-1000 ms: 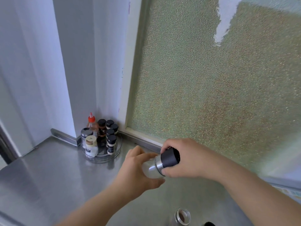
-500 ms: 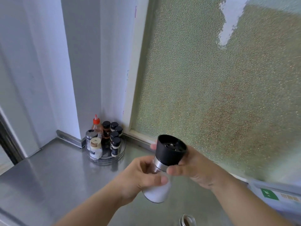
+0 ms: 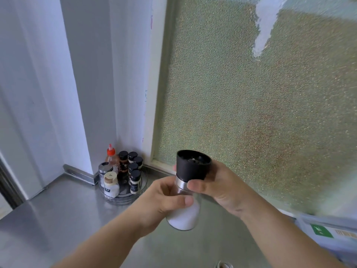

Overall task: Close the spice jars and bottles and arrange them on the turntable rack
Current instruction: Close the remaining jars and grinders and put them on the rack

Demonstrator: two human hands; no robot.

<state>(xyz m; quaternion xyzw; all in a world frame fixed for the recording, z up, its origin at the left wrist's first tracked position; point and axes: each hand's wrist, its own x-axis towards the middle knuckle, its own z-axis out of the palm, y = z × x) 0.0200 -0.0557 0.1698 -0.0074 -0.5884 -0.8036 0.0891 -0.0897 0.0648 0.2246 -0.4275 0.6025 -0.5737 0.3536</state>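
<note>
I hold a glass salt grinder upright above the steel counter, white salt filling its lower half. My left hand wraps the glass body. My right hand grips its black top cap and the metal collar below it. In the back left corner stands the clear turntable rack, carrying several closed jars with black lids, a red-capped sauce bottle, a metal-lidded shaker and a white bottle with a tan cap.
The steel counter stretches left and forward. A frosted window runs behind my hands. The rim of a metal-lidded jar shows at the bottom edge. A labelled box sits at the right.
The grinder has swung from lying sideways to upright, its black cap now on top. Both hands kept their grip and the view shifted slightly left.
</note>
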